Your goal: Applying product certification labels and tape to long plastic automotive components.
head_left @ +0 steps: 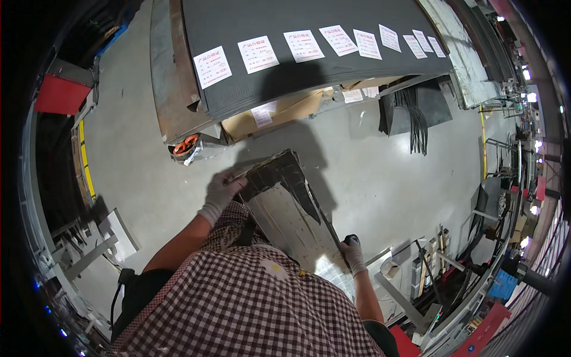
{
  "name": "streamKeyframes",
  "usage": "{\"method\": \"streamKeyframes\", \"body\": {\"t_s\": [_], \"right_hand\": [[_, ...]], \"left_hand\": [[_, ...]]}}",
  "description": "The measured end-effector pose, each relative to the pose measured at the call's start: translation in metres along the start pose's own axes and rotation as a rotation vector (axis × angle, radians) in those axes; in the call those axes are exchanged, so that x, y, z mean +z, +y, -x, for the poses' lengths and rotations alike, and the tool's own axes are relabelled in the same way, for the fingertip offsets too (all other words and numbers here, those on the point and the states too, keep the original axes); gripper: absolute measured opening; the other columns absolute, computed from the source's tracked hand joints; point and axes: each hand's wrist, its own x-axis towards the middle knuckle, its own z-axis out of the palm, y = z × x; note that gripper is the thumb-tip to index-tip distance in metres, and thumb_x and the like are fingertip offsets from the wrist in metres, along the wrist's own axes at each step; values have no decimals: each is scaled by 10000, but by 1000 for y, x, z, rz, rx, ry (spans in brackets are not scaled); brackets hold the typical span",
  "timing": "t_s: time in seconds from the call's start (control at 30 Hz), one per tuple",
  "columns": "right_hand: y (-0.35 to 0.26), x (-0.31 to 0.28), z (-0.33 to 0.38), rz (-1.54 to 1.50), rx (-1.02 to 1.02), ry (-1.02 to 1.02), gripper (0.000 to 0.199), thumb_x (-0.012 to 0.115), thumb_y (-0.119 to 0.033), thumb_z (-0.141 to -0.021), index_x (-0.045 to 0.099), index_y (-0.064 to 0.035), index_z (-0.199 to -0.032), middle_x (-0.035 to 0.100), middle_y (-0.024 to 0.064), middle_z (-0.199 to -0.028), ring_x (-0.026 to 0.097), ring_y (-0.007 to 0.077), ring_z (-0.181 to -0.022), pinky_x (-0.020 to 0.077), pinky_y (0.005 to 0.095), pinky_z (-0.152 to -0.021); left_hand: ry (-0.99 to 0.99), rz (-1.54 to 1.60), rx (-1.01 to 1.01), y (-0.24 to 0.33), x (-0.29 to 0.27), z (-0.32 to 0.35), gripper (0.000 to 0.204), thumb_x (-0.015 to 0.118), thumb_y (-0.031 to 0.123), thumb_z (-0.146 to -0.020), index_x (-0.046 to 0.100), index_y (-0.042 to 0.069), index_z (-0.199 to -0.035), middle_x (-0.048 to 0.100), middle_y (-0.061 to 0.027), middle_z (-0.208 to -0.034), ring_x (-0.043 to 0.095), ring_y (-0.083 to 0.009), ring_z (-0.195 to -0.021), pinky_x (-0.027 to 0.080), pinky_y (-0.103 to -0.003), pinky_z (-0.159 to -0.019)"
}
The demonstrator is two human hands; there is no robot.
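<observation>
A worn, flat rectangular board (pixel 288 223) with a dark, scuffed top end and a pale, streaked middle slants in front of my body. White-gloved, my left hand (pixel 223 191) is closed on its upper left edge. Lower down, on the opposite long edge, my right hand (pixel 353 256) closes in its own pale glove against the board. A small black object (pixel 352 240) shows at the right fingers; I cannot make out what it is. My checked apron (pixel 256 297) covers the lower end of the board in part.
Ahead stands a table with a black top (pixel 309 35) bearing several printed paper slips (pixel 259 53). Under it are cardboard (pixel 285 113) and hanging black strips (pixel 418 122). A bucket with orange-handled items (pixel 186 147) sits at its left corner. Machine frames (pixel 410 297) flank the lower right.
</observation>
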Motion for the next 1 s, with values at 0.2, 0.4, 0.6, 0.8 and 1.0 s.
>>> {"method": "streamKeyframes", "body": {"t_s": [0.2, 0.4, 0.6, 0.8, 1.0], "right_hand": [[-139, -20, 6, -516, -201, 344, 531, 694, -361, -896, 582, 43, -1223, 693, 132, -1030, 646, 244, -955, 487, 344, -880], [-330, -4, 9, -886, -427, 340, 407, 624, -97, -945, 514, 23, -1318, 667, 114, -1124, 611, 154, -1051, 468, 280, -933], [-454, 62, -21, -1225, -577, 195, 413, 617, -77, -949, 441, -5, -1316, 628, 107, -1138, 626, 164, -1008, 495, 294, -948], [-532, 95, -34, -1547, -144, 10, 390, 745, -291, -892, 548, -75, -1150, 621, 13, -988, 607, 105, -864, 483, 269, -745], [-558, 106, -43, -1498, -122, 80, 352, 775, -285, -865, 577, -100, -1090, 562, -32, -871, 496, 78, -699, 430, 248, -622]], "left_hand": [[404, -214, 308, 77, -94, -90, 731, 778, 152, -793, 437, 35, -1429, 609, -175, -1224, 644, -256, -1061, 508, -366, -913], [201, -324, 329, 137, -114, -166, 652, 632, 29, -889, 360, 25, -1481, 664, -157, -1178, 653, -218, -1051, 503, -299, -908], [292, -303, 306, 143, -146, -234, 654, 650, 18, -869, 405, 69, -1474, 713, -122, -1057, 674, -182, -911, 519, -290, -837], [129, 632, 102, 129, -117, -190, 314, 546, 113, -1004, 570, 8, -1299, 625, -57, -1206, 596, -142, -1062, 484, -298, -939], [11, 872, -69, 168, -71, -195, 488, 568, 422, -992, 580, -5, -1227, 617, -22, -1082, 594, -128, -956, 513, -288, -875]]}}
